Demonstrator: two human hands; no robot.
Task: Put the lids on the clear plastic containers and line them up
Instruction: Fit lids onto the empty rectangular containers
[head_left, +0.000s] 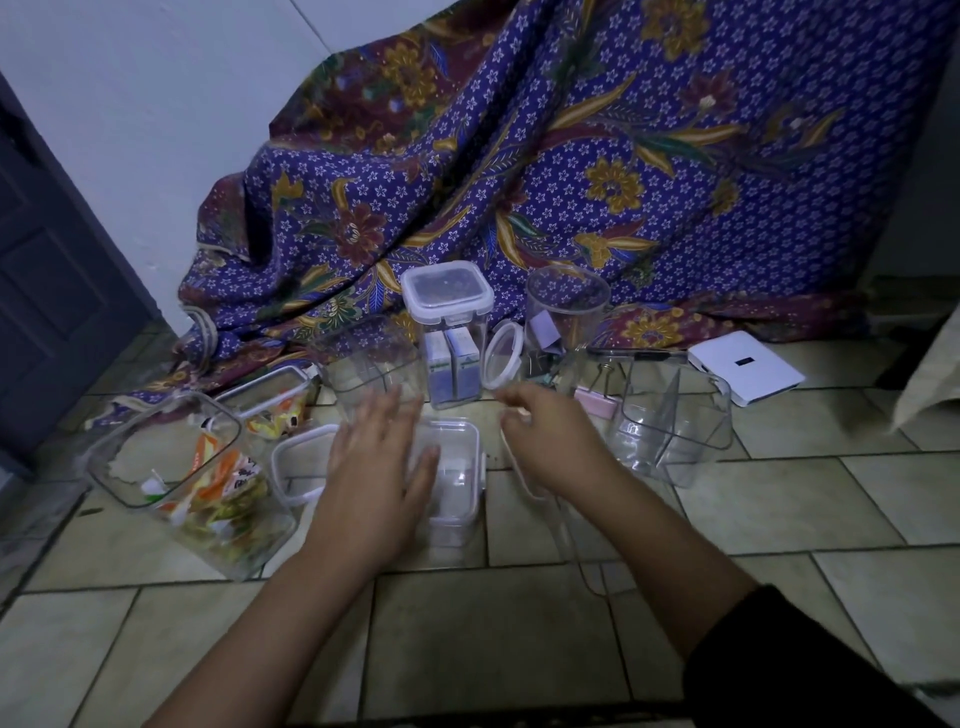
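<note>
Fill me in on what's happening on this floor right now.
A person sits over a tiled floor sorting clear plastic containers. The left hand lies flat on a square clear lid with white rim; the right hand hovers beside it, fingers curled, apparently empty. Only the tall square container with small boxes inside is lidded. The snack-filled container, the round jar and the empty square tub are open. Nothing is lined up.

Dim tiled floor (519, 649), pale wall (156, 104), patterned cloth (571, 156).
</note>
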